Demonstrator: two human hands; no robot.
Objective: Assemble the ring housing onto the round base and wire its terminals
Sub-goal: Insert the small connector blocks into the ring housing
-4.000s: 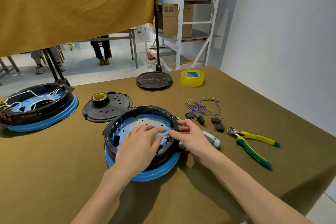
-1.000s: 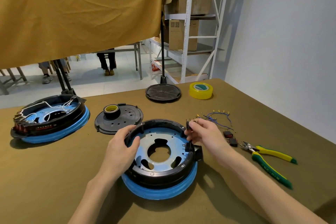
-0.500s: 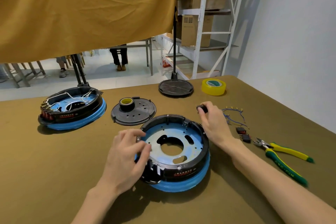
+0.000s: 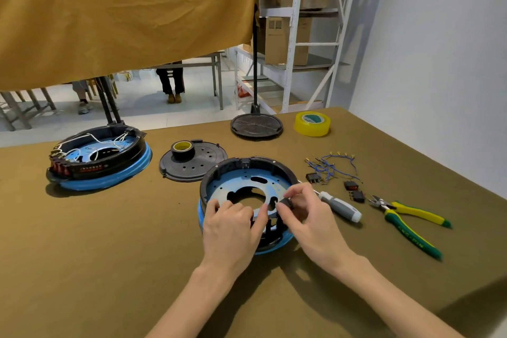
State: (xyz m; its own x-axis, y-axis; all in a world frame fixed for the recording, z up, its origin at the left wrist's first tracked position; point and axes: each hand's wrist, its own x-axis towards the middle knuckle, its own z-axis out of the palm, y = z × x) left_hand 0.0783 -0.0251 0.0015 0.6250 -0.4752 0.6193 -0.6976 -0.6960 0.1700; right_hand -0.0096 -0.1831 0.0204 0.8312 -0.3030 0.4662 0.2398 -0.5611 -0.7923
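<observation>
right fingers (image 4: 288,195) pinch a small black switch (image 4: 285,203) at the ring housing (image 4: 241,166), which sits on the round base (image 4: 270,248) on the counter (image 4: 109,241). left fingers (image 4: 241,207) curl over its near rim. pushed in crooked, the switch could jam or slip

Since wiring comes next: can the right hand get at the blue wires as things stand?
Probably not yet: the right hand pinches a small black part at the ring housing. Once freed, the blue wires lie uncovered to its right.
</observation>
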